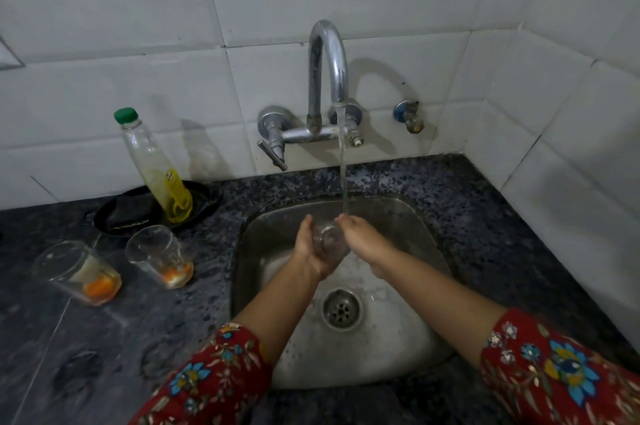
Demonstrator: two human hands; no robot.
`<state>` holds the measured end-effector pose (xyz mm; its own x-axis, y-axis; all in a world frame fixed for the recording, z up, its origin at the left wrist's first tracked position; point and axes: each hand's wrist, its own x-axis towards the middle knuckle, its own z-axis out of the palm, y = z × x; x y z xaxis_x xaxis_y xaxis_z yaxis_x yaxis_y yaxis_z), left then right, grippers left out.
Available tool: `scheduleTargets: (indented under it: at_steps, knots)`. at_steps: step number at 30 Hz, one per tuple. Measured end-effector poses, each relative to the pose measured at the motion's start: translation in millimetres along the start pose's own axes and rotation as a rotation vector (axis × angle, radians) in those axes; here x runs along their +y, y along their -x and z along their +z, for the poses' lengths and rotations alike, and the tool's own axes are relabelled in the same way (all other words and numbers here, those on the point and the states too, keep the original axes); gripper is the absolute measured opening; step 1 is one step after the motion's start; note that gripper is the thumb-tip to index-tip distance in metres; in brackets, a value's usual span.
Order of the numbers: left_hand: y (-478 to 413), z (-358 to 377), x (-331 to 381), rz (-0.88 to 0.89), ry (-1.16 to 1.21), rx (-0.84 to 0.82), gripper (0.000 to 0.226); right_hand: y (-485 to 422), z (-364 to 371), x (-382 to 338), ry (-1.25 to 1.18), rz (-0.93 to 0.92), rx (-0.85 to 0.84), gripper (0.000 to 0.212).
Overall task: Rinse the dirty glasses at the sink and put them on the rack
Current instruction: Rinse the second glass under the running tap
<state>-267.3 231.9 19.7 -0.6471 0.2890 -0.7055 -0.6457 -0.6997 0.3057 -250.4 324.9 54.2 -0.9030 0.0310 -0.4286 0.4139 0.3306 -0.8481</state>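
One clear drinking glass (327, 240) is held over the stainless steel sink (391, 338), just under the thin water stream (343, 165) falling from the curved chrome tap (327, 54). The left hand (308, 248) cups it from below, fingers curled round its wall. The right hand (363, 239) lies against its other side near the rim; whether those fingers wrap it or only press, I cannot tell.

Wet glass is slick, so I judge a slip the main risk: if either hand eases while turning it, it could drop into the steel basin and chip. The stream lands at the rim, so water may splash onto the dark speckled stone counter (104, 338). No rack is in view, so a wet carry lies ahead.

How much water the held glass contains is unclear. Two more wait on the counter left of the sink, well apart from the hands: the outer dirty glass (81, 274) and the inner dirty glass (161, 256), each with orange residue at the bottom. A clear plastic bottle with a green cap (156, 165), with yellow liquid in its lower part, stands in a shallow black dish (206, 198) beside a dark scrub pad (133, 211).
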Motion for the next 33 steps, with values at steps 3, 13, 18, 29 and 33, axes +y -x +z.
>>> scheduleTargets:
  at_steps: [3, 13, 18, 29, 33]
  knots:
    - [1, 18, -1, 0.006, 0.115, 0.03, 0.056, -8, 6, -4, 0.081, -0.081, 0.125, 0.037]
    - [-8, 24, 10, 0.022, -0.146, -0.108, 0.051, 17, -32, 36, 0.498, -0.732, 0.082, 0.065]
    - [-25, 26, -13, 0.278, -0.251, 0.125, 0.064, 13, -20, 22, 0.886, -0.323, 0.212, 0.074]
    - [-3, 5, 19, 0.154, -0.301, -0.222, 0.02, -8, -24, -6, -0.067, 0.172, -0.348, 0.024]
    - [-12, 17, 15, 0.295, -0.398, 0.062, 0.043, -11, 10, 6, 0.418, -0.045, 0.167, 0.045]
